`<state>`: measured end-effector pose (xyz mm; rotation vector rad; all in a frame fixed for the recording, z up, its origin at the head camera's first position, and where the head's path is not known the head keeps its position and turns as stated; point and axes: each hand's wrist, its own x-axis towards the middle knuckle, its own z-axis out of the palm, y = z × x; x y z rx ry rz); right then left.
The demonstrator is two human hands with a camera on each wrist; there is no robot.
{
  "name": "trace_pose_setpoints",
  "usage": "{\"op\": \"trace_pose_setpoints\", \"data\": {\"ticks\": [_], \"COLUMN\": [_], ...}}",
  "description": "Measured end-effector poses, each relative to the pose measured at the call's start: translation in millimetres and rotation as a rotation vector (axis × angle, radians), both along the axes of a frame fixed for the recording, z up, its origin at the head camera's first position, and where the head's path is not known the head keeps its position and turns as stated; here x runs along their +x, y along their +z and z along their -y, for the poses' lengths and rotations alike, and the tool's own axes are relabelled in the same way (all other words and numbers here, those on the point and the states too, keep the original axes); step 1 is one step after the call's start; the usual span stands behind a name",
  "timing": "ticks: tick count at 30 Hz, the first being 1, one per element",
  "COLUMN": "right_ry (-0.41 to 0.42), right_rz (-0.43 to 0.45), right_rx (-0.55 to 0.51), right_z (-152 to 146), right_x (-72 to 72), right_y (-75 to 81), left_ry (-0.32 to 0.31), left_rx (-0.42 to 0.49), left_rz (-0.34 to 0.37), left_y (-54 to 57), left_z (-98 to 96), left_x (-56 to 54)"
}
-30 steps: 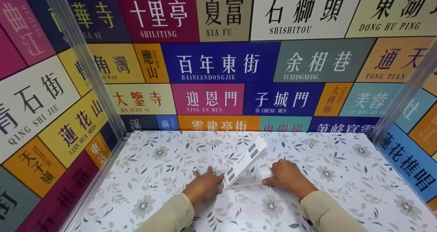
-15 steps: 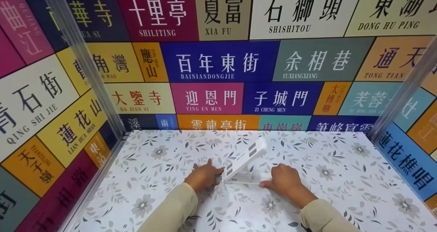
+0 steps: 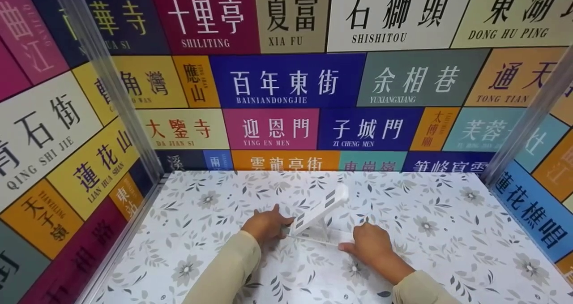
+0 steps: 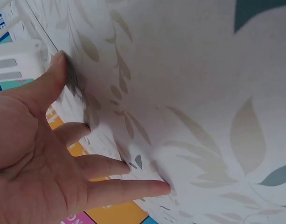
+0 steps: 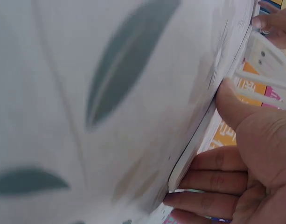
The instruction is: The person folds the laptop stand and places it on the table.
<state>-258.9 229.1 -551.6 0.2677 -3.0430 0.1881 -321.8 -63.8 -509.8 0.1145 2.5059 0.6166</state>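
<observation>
Small three-sided booth, by the look of it, maybe a display or demo bay. Can't tell what building it's in. Back wall [image 3: 288, 78], left wall [image 3: 76, 160] and right wall [image 3: 535, 205] all carry colour-block panels: big Chinese characters, romanized names under many, e.g. SHISHITOU, SHILITING, QING SHI JIE. Read like place names. Clear corner strips [image 3: 107, 80] run up both wall joints. Work surface [image 3: 452, 254] fills the floor of the bay: white covering, grey flower-and-leaf print, back edge near the back wall.
</observation>
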Motion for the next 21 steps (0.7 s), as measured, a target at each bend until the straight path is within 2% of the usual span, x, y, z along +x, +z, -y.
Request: {"op": "trace_pose_setpoints", "data": {"ticks": [3, 5, 9, 11, 15, 18, 21], "right_ry": [-0.014, -0.022, -0.041, -0.046, -0.035, -0.029, -0.031], "right_rz": [-0.01, -0.023, -0.054, -0.073, -0.113, -0.129, -0.14], "right_rx": [0.014, 0.029, 0.043, 0.054, 0.083, 0.1, 0.102], "right_z": [4, 7, 12, 14, 18, 20, 20], "right_x": [4.8, 8.0, 13.7, 16.2, 21.8, 24.4, 25.3], "right_y": [-0.6, -0.6, -1.0, -1.6, -2.8, -3.3, -3.8], "left_ry": [-0.055, -0.059, -0.003, 0.006, 0.073, 0.099, 0.092], "left_rx": [-0.052, -0.056, -0.009, -0.01, 0.016, 0.031, 0.033], "left_rz": [-0.03, -0.027, 0.012, 0.0, -0.013, -0.019, -0.02], "left_y": [0.4, 0.8, -0.3, -0.7, 0.8, 2.2, 2.2], "left_z": [0.3, 0.6, 0.5, -0.1, -2.4, -3.0, -3.2], "left_x": [-4.0, -6.1, -8.4, -8.4, -7.0, -6.5, -6.8]}}
